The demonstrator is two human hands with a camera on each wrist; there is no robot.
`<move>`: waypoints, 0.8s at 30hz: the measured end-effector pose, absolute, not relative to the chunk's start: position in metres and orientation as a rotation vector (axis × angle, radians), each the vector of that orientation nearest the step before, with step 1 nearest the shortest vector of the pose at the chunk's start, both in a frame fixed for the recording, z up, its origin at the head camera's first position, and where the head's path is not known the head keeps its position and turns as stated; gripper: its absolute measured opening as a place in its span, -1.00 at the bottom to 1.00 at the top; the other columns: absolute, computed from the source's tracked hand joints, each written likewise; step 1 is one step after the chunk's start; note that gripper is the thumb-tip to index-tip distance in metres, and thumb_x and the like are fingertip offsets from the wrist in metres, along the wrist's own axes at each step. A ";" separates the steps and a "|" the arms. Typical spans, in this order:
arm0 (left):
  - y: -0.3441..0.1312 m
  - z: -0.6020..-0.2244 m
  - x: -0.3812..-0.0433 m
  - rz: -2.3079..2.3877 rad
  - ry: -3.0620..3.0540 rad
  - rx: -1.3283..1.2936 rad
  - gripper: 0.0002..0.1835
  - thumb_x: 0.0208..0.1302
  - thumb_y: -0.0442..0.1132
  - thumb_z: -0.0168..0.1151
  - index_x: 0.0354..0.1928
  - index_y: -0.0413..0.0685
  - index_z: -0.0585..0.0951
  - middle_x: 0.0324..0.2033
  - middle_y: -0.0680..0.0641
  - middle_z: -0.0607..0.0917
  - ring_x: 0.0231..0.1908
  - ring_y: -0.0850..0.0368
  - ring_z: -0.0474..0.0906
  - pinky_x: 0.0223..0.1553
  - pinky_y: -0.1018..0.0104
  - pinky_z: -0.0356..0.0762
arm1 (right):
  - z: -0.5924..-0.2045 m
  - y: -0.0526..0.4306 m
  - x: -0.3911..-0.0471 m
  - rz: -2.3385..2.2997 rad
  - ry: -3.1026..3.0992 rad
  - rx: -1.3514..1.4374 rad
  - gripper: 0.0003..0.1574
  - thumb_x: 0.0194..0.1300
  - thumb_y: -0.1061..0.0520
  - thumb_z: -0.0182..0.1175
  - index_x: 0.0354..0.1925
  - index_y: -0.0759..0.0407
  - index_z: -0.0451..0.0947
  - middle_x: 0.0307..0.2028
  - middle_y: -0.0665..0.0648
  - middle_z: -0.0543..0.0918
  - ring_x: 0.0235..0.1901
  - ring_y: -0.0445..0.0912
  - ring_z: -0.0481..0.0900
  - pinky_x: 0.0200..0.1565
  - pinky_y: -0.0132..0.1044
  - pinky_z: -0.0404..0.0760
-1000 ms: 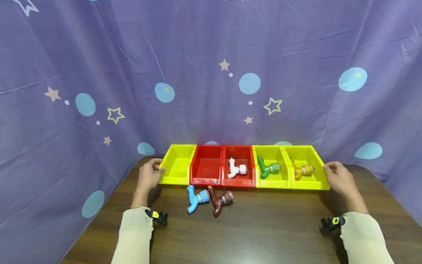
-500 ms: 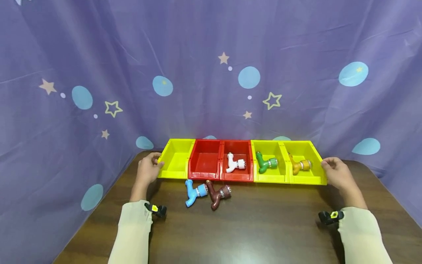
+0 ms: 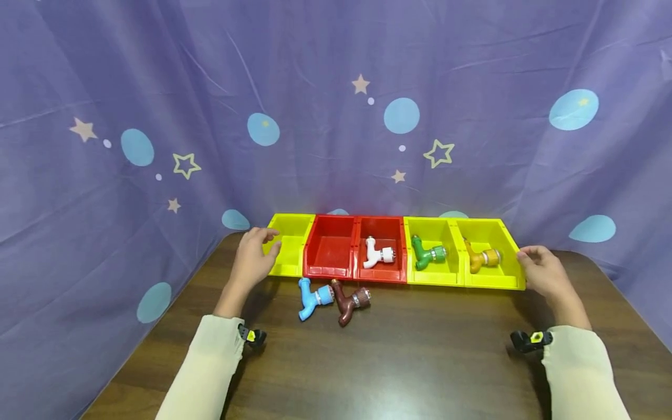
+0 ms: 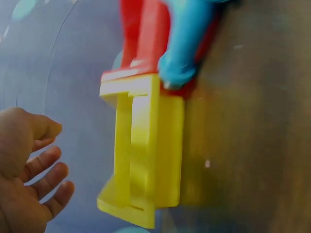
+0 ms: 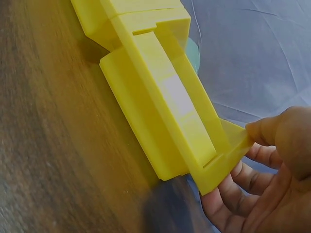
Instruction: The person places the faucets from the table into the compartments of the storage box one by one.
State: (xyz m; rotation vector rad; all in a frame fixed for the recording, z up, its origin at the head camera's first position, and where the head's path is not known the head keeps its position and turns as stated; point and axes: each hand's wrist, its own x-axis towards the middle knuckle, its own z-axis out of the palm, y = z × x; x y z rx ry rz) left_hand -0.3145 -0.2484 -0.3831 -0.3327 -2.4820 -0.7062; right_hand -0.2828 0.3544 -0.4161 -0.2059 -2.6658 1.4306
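Note:
A joined row of bins stands at the back of the table. My left hand [image 3: 251,259] hovers by the left yellow bin [image 3: 290,269], fingers loosely bent, holding nothing; a gap shows between them in the left wrist view. My right hand [image 3: 548,277] pinches the outer side wall of the far right yellow bin [image 5: 167,102] between thumb and fingers. Inside that bin lies an orange-yellow tap [image 3: 480,257]. A green tap [image 3: 427,253] lies in the yellow bin beside it, and a white tap [image 3: 378,253] in the right red bin [image 3: 379,275].
In front of the left red bin [image 3: 329,245], a blue tap [image 3: 314,298] and a dark brown tap [image 3: 349,301] lie side by side on the wooden table [image 3: 409,361]. A purple patterned curtain [image 3: 325,116] hangs behind and along the sides.
My left hand has let go of the left yellow bin's side and moved up and to the right. The right hand keeps its hold. The head view has shifted slightly.

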 end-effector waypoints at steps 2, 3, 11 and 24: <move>-0.240 -0.381 -0.307 -0.645 -2.479 -0.422 -0.74 0.33 -0.30 0.33 0.01 -0.26 0.68 -0.18 -0.22 0.64 -0.12 -0.14 0.50 -0.05 -0.04 0.46 | -0.417 0.354 -0.282 1.425 -2.663 -0.207 -0.26 0.66 -0.13 -0.22 0.36 0.50 0.17 0.20 0.63 0.35 -0.01 0.29 0.50 -0.35 -0.23 0.63; -0.236 -0.381 -0.304 -0.604 -2.480 -0.465 -0.75 0.32 -0.30 0.34 -0.01 -0.25 0.69 -0.20 -0.20 0.65 -0.13 -0.13 0.51 -0.07 -0.03 0.48 | -0.418 0.354 -0.282 1.423 -2.659 -0.204 -0.26 0.66 -0.14 -0.22 0.35 0.50 0.17 0.20 0.63 0.35 -0.01 0.28 0.50 -0.36 -0.23 0.63; -0.213 -0.386 -0.281 -0.437 -2.594 -0.778 -0.81 0.32 -0.26 0.38 -0.07 -0.12 0.68 -0.13 -0.08 0.67 -0.07 -0.03 0.54 -0.01 0.05 0.58 | -0.420 0.357 -0.282 1.406 -2.655 -0.209 -0.27 0.66 -0.13 -0.23 0.35 0.50 0.17 0.16 0.64 0.38 -0.03 0.29 0.52 -0.36 -0.22 0.64; -0.214 -0.399 -0.266 -0.068 -2.728 -1.350 -0.32 0.26 0.29 0.33 0.33 0.19 0.49 0.23 0.08 0.52 0.20 0.10 0.43 0.25 0.04 0.42 | -0.419 0.356 -0.282 1.427 -2.669 -0.177 -0.25 0.66 -0.13 -0.26 0.38 0.50 0.15 0.22 0.66 0.33 -0.01 0.30 0.51 -0.35 -0.21 0.64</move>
